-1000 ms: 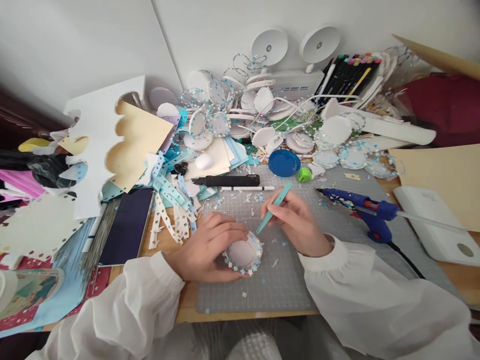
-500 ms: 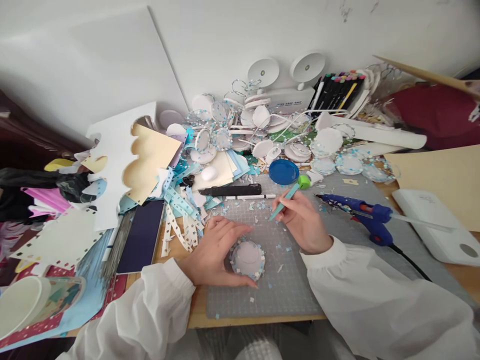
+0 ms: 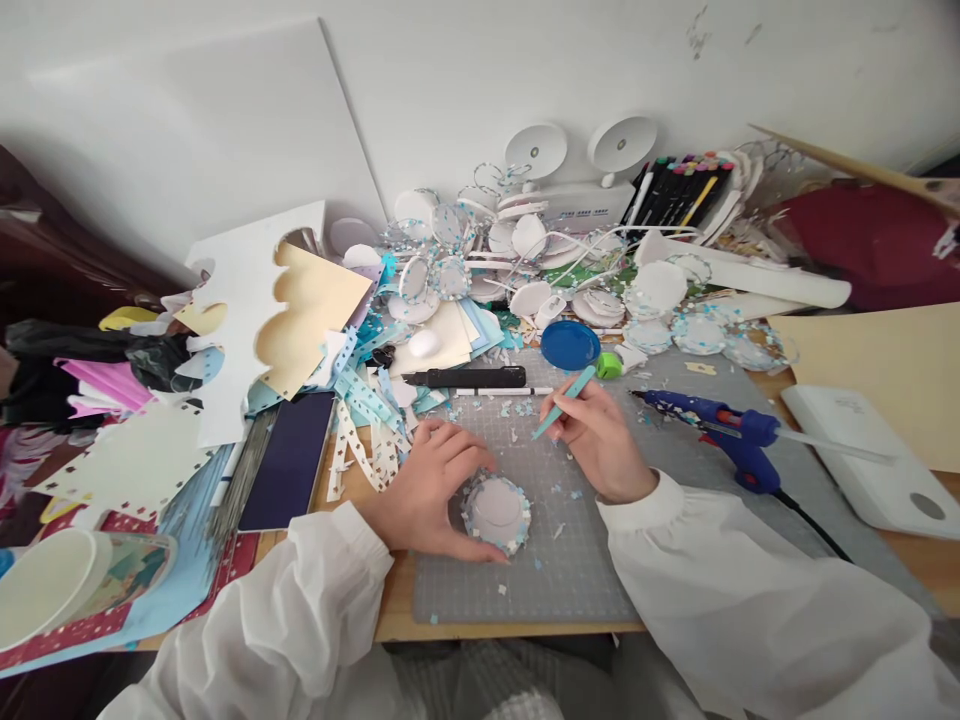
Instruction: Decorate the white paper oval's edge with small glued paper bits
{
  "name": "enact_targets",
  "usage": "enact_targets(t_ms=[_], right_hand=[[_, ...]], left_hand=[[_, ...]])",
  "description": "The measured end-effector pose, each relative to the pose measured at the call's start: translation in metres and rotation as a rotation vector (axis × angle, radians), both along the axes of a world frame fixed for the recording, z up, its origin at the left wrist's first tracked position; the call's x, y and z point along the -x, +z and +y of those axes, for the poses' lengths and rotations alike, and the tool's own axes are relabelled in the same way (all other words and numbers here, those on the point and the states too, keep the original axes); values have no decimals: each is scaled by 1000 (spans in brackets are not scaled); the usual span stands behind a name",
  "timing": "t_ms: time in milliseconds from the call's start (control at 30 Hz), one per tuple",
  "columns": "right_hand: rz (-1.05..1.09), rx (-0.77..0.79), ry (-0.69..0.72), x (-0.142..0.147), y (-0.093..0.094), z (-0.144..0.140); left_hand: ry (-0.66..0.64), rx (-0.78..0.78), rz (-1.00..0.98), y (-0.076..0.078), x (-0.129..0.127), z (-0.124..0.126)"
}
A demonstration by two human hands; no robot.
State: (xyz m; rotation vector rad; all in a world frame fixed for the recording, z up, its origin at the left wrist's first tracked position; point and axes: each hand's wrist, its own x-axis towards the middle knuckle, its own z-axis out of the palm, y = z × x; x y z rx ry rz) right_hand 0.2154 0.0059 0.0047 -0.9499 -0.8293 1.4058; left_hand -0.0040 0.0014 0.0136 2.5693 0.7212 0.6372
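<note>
My left hand (image 3: 427, 490) curls around a small round white piece (image 3: 496, 512) edged with tiny blue and white paper bits, holding it on the grey cutting mat (image 3: 570, 570). My right hand (image 3: 600, 440) grips teal tweezers (image 3: 562, 402), their tip pointing down-left at the mat above the round piece, a short way off it. Small paper scraps lie scattered on the mat around both hands.
A blue glue gun (image 3: 720, 425) lies right of my right hand. A black knife (image 3: 465, 378), a white pen (image 3: 502, 392), a blue lid (image 3: 570, 344) and a green cap (image 3: 609, 365) sit beyond. Piled paper discs (image 3: 525, 270), punched strips (image 3: 360, 420) and card sheets (image 3: 247, 300) crowd the desk.
My right hand lifted the tweezers off the round piece's rim and moved them up and away over the mat. The left hand kept hold of the piece. The camera tilted up slightly.
</note>
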Motion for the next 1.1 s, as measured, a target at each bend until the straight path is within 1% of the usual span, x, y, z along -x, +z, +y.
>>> enact_targets(t_ms=[133,333,567,733,967,1100], right_hand=[[-19,-1,-9,1,0,1],[-54,-14,-12,2,-4,2],[-54,4,13,3,-5,1],[-31,2,14,1,-6,-1],[-44,6,14,0,-4,-1],[-61,-10,-42,0,-7,1]], left_hand=[[-31,19,-23,0,2,-1],[-112,78,-112,-1,6,-4],[-106,24,-206,-5,6,-4],[-152,3,-274,-9,3,-5],[-161,-1,-303,-12,5,-3],[-159,43,-269,-11,6,-4]])
